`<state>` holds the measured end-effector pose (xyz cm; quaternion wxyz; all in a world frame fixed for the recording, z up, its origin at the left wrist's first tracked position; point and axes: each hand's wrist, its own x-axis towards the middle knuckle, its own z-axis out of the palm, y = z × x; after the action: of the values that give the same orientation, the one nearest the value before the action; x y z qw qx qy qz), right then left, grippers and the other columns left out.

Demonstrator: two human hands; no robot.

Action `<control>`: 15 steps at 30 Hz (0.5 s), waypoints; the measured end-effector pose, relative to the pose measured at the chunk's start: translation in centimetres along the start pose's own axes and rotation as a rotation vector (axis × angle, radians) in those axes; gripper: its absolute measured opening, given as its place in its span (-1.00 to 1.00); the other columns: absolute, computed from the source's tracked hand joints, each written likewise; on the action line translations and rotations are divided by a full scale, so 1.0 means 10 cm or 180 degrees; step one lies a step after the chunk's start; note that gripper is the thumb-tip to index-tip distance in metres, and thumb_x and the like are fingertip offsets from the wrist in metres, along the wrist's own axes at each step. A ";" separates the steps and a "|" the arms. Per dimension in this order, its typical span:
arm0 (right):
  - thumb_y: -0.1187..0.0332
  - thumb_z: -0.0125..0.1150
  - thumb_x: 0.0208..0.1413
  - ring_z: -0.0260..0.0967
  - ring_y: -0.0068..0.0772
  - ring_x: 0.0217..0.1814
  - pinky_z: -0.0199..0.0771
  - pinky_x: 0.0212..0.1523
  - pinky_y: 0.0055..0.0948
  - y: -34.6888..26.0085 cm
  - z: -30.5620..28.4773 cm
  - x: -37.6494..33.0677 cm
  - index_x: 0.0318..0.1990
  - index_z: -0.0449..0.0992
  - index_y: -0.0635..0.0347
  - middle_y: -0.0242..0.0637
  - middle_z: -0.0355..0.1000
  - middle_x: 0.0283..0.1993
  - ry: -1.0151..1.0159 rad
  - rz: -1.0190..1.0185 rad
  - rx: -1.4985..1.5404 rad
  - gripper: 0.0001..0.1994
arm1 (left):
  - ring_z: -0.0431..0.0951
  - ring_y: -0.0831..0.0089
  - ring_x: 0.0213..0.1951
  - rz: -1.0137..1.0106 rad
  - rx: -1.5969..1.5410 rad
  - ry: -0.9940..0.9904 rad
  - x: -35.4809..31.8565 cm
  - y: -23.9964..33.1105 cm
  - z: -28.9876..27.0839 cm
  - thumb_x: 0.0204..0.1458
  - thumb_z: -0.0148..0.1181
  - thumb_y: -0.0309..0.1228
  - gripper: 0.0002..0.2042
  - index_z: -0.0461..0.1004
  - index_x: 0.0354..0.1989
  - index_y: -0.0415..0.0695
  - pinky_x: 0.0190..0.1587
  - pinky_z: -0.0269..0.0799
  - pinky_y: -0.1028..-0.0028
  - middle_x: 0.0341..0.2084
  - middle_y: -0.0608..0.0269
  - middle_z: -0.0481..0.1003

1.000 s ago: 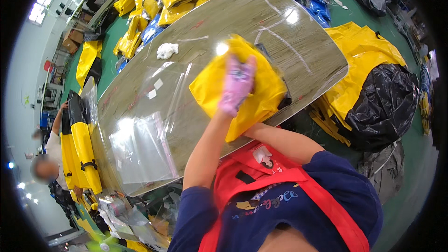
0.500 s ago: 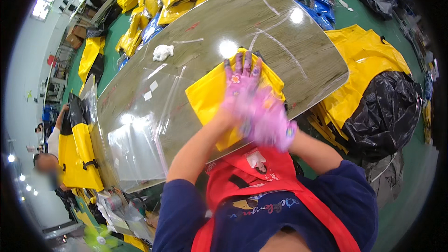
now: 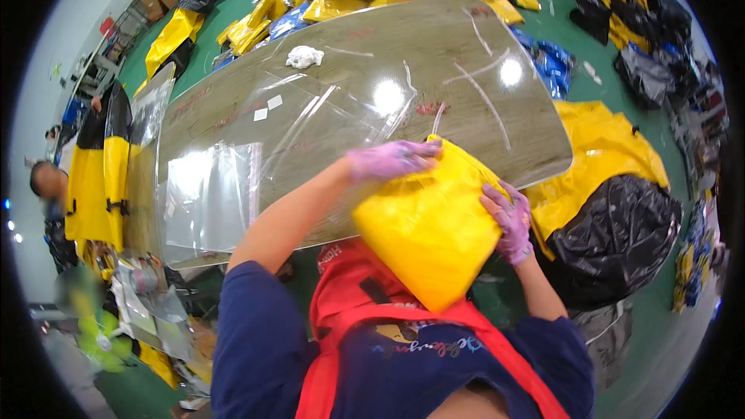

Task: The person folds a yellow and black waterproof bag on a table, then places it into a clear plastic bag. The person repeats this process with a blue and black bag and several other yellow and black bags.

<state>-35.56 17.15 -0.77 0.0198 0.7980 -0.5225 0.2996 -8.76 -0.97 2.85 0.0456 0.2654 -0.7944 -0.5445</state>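
So the folded yellow tarpaulin piece [image 3: 434,229] is right at the near edge of the surface [image 3: 481,140], with its bottom corner hanging out past the edge in front of the red apron [image 3: 337,283]. The right hand [image 3: 508,221], in a pinkish-purple glove, has its fingers hooked over the right side, so I'd call that a grasp. The left hand [image 3: 394,160], also gloved, lies across the top-left edge; it's a bit blurry and I can't tell if it's pinching or just resting there.

What could go wrong, imo: with that much overhang, if the right hand lets up, the thing could slide off toward the lap. The material looks slick too, so the layers might slip or fan open if only one edge is held. And swinging it left could drag the clear plastic bags [image 3: 213,186] or knock the little white squares [image 3: 275,101] out of place.
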 end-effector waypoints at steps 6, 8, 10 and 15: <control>0.27 0.37 0.00 0.41 -0.33 0.01 0.33 0.04 -0.42 0.02 -0.55 -0.23 -0.01 0.45 0.26 -0.30 0.50 -0.07 0.0309 0.2236 0.2621 -0.58 | 0.09 0.13 0.34 -0.0451 0.2487 0.1496 -1.39 -0.80 -0.33 0.09 0.09 -0.13 -0.48 0.31 0.23 0.00 0.32 0.02 0.15 0.26 0.17 0.23; 0.28 0.38 -0.02 0.41 -0.41 -0.03 0.34 0.03 -0.44 0.02 -0.24 -0.27 0.00 0.45 0.26 -0.36 0.49 -0.07 0.0530 0.3059 0.3596 -0.56 | -0.01 0.12 0.38 -0.1000 0.3109 0.1487 -1.53 -0.93 -0.10 0.10 0.05 -0.15 -0.47 0.24 0.28 0.04 0.36 -0.10 0.10 0.31 0.18 0.15; 0.27 0.38 -0.03 0.40 -0.51 -0.11 0.37 -0.02 -0.48 -0.10 -0.08 -0.07 0.00 0.46 0.27 -0.41 0.48 -0.09 0.0207 0.3006 0.3886 -0.56 | -0.10 0.13 0.40 -0.1042 0.2953 0.1456 -1.46 -1.09 -0.02 0.10 0.03 -0.15 -0.44 0.18 0.31 0.07 0.37 -0.20 0.08 0.35 0.19 0.05; 0.32 0.28 0.05 0.44 -0.47 -0.11 0.40 -0.03 -0.48 -0.27 0.19 0.10 0.01 0.46 0.32 -0.31 0.49 -0.06 -0.0783 0.3297 0.5053 -0.62 | -0.12 0.13 0.41 -0.0581 0.2024 0.1158 -1.30 -0.79 0.19 0.14 -0.03 -0.19 -0.42 0.07 0.35 -0.03 0.37 -0.21 0.10 0.39 0.23 -0.04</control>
<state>-32.12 16.86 -1.11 -0.7174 0.2742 -0.4536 0.4522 4.62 4.60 -2.16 0.0526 0.4284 -0.8757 -0.2164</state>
